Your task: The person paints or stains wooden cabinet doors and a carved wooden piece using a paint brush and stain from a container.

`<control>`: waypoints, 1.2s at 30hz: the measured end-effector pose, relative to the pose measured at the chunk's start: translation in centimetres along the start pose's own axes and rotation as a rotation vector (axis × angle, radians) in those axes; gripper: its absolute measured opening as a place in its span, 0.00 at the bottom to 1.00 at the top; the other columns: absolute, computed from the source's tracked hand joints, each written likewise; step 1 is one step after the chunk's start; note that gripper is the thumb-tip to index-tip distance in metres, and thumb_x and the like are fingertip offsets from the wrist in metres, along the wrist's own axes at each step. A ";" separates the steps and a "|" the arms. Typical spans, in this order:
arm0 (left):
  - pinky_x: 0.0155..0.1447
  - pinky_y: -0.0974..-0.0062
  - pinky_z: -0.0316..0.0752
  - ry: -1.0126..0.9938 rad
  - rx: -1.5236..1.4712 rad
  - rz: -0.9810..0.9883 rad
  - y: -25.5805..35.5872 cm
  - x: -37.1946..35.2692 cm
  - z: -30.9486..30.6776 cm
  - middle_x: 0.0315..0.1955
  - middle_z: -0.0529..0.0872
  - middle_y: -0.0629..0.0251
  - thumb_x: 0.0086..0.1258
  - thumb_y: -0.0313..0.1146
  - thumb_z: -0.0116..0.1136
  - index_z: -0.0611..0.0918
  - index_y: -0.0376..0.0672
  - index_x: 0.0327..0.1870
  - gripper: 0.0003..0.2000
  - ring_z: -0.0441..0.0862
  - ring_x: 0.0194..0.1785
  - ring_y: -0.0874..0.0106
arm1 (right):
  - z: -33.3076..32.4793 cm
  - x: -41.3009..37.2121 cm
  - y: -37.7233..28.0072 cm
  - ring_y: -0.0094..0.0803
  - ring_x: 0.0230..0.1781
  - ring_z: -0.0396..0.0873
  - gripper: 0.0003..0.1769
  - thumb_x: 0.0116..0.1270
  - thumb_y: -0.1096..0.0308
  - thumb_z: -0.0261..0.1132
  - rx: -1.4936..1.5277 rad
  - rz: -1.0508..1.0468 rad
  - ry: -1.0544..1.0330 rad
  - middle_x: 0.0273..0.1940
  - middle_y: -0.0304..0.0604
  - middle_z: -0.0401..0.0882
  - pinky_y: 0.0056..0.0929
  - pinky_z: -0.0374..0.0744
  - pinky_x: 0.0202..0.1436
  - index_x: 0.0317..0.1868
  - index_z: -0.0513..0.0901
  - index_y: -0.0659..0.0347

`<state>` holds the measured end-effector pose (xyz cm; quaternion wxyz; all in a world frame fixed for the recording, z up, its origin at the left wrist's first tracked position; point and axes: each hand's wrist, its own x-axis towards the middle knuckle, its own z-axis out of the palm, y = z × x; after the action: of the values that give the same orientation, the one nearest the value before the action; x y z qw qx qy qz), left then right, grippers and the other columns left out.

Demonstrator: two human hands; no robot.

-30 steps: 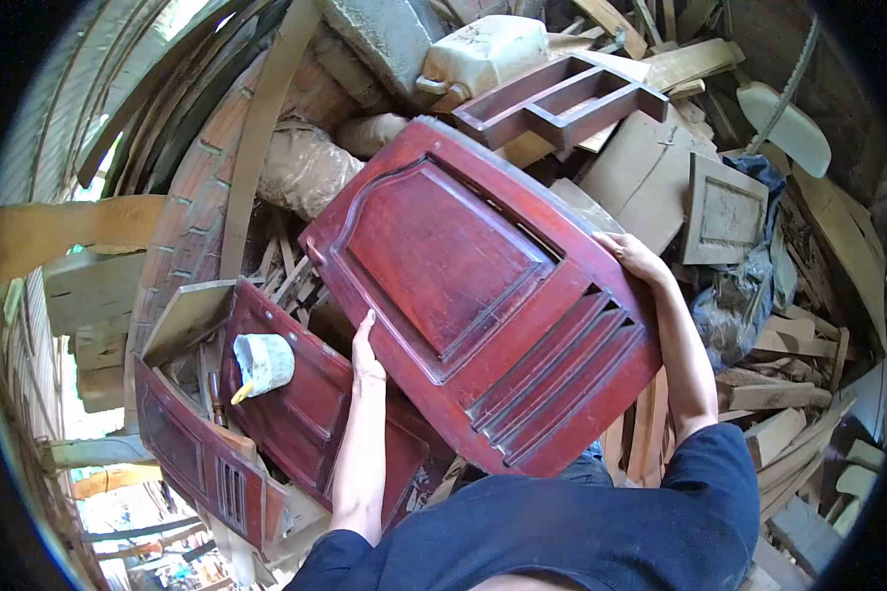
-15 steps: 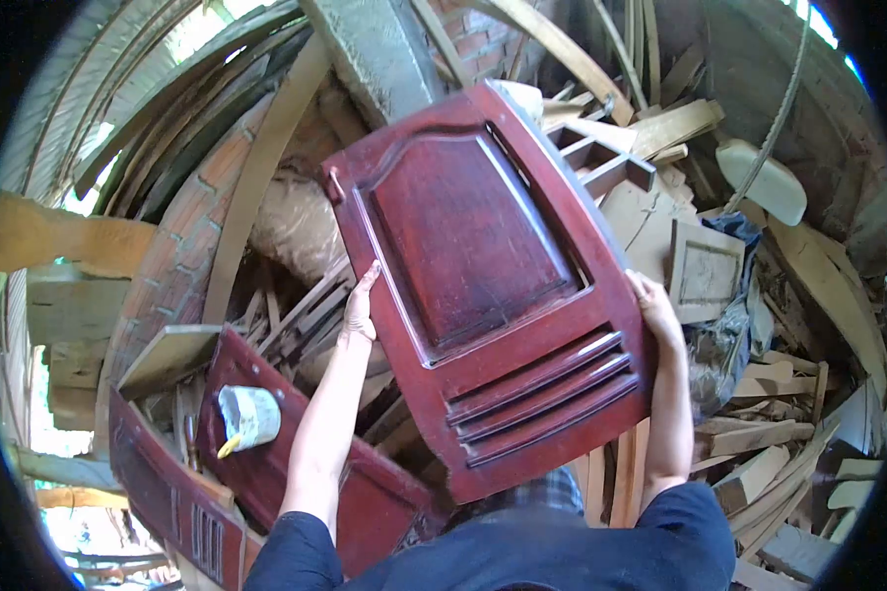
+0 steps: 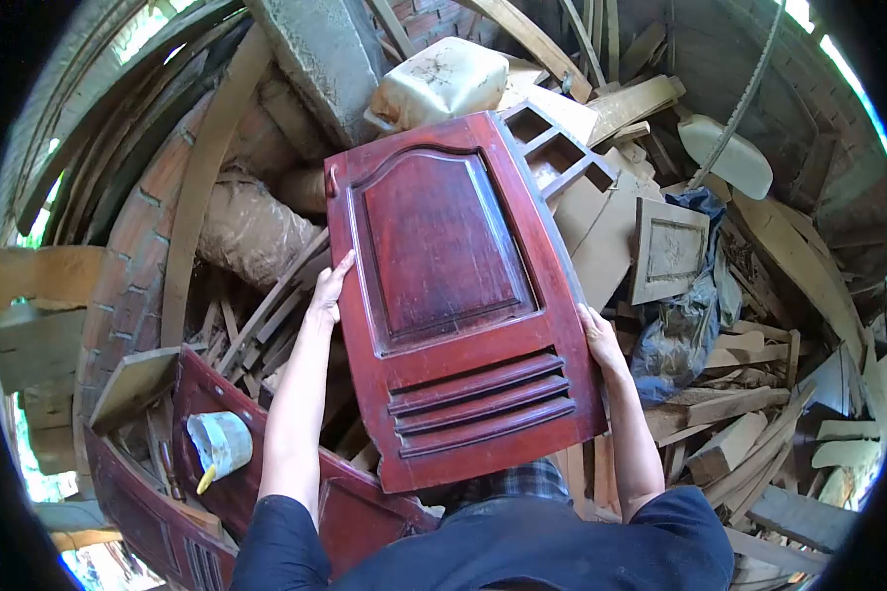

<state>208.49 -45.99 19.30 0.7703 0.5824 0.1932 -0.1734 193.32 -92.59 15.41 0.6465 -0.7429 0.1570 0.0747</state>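
Left hand (image 3: 330, 291) and right hand (image 3: 596, 340) clasp opposite side edges of red door (image 3: 443, 295), fingers curled. Judged carrying stage; scrap wood (image 3: 749, 433) behind door; next move needs balanced grip.

Brick wall (image 3: 133, 256) curving up the left side, long bent timber strips (image 3: 192, 207) leaning against it. A grey concrete beam (image 3: 315, 49) slants across the top, with a yellowed plastic jerrycan (image 3: 439, 79) wedged just beside it. Right side is a deep heap of wood offcuts (image 3: 749, 433), a pale carved panel (image 3: 668, 251) lying on it, a dark plastic bag (image 3: 675, 340) just below. Daylight breaks in at both upper corners. Low left, dark red door parts (image 3: 197, 394), a crumpled white cup (image 3: 222, 443) resting on them.
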 end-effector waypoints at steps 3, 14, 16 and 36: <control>0.48 0.65 0.83 0.043 0.031 0.037 -0.4 -0.1 -0.2 0.43 0.86 0.60 0.69 0.44 0.62 0.79 0.38 0.54 0.21 0.86 0.42 0.68 | -0.4 0.4 -0.7 0.28 0.54 0.75 0.26 0.77 0.52 0.52 -0.024 0.008 -0.032 0.53 0.45 0.81 0.27 0.70 0.61 0.60 0.76 0.68; 0.63 0.61 0.72 0.153 0.542 0.236 -4.2 -12.8 0.3 0.63 0.67 0.48 0.63 0.38 0.68 0.56 0.45 0.74 0.41 0.72 0.63 0.59 | -0.2 -0.9 -1.8 0.48 0.62 0.74 0.26 0.75 0.52 0.51 -0.375 -0.053 0.109 0.59 0.58 0.77 0.36 0.70 0.65 0.64 0.72 0.63; 0.62 0.59 0.74 0.207 0.688 0.287 -3.9 -17.5 1.6 0.65 0.61 0.48 0.62 0.33 0.67 0.56 0.50 0.74 0.40 0.70 0.64 0.56 | 0.8 -3.3 -4.9 0.52 0.59 0.74 0.24 0.73 0.56 0.54 -0.555 0.022 0.225 0.57 0.58 0.77 0.42 0.71 0.64 0.63 0.73 0.59; 0.72 0.66 0.60 0.135 -1.055 0.322 -13.4 -40.5 10.8 0.70 0.65 0.65 0.75 0.57 0.44 0.60 0.46 0.73 0.32 0.63 0.71 0.68 | 25.0 -25.0 -11.9 0.54 0.73 0.57 0.24 0.73 0.60 0.48 -0.285 -0.960 -0.840 0.68 0.53 0.66 0.50 0.54 0.74 0.65 0.74 0.56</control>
<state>167.86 -58.25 31.05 0.9603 0.1496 0.2111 0.1046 176.05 -63.21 30.60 0.5095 -0.7164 -0.4695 0.0818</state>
